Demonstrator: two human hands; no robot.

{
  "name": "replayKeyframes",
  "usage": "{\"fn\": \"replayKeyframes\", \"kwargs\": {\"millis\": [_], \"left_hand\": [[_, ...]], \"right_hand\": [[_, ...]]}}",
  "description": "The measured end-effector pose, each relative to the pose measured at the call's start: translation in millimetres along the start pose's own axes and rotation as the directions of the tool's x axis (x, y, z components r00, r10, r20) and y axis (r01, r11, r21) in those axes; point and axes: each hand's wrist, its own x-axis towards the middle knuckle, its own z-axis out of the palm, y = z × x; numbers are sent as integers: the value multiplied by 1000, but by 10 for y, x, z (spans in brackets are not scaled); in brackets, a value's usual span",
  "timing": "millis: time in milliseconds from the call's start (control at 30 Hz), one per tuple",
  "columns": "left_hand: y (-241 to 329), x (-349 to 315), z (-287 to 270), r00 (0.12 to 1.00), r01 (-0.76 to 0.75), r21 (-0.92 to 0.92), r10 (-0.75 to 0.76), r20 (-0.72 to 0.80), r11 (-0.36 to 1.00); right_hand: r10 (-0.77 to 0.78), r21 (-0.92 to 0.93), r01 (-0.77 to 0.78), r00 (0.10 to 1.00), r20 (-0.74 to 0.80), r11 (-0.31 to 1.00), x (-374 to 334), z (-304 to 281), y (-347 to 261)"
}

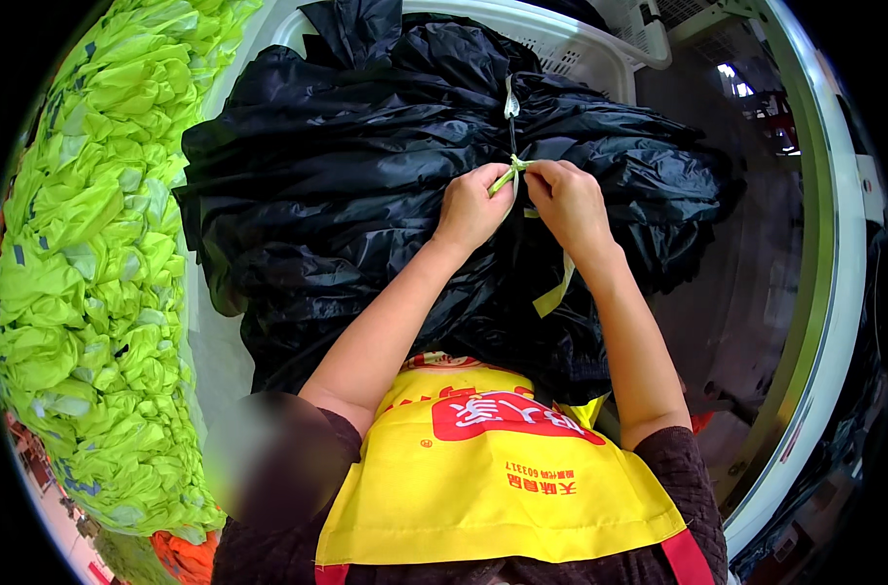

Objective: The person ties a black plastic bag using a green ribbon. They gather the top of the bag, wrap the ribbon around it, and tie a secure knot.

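A large bundle of shiny black fabric (337,175) lies in front of me, gathered at its middle. Across that gathered place runs a pale yellow-green cloth strip (503,182), with a knot or crossing between my hands. My left hand (471,208) is closed in a pinch on one part of the strip. Close beside it, my right hand (570,201) pinches the strip from the other side. A loose tail of yellowish strip (553,296) dangles below my right hand over the black fabric. Farther up the bundle, a whitish tie (511,100) shows on the same line.
Along the left side is a tall heap of bright lime-green fabric pieces (93,263). A white plastic basket (585,58) stands behind the bundle. On the right curves a pale metal frame (822,292). Orange fabric (184,556) shows at the lower left.
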Motion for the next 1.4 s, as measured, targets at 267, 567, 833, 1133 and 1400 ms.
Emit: {"fn": "replayKeyframes", "kwargs": {"millis": [267, 567, 833, 1133, 1400], "left_hand": [[22, 115, -98, 995, -98, 222, 92, 35, 970], [-126, 241, -222, 983, -186, 252, 180, 44, 950], [-277, 204, -134, 993, 118, -69, -118, 14, 991], [-341, 186, -126, 985, 167, -219, -154, 73, 961], [-272, 321, -204, 960, 262, -281, -221, 170, 923]], "right_hand": [[29, -97, -30, 1000, -4, 995, 317, 167, 45], [-116, -336, 238, 931, 345, 911, 578, 160, 9], [82, -18, -81, 989, 122, 997, 580, 162, 297], [-112, -48, 122, 978, 174, 991, 591, -19, 122], [-198, -305, 320, 907, 372, 897, 660, 75, 145]]}}
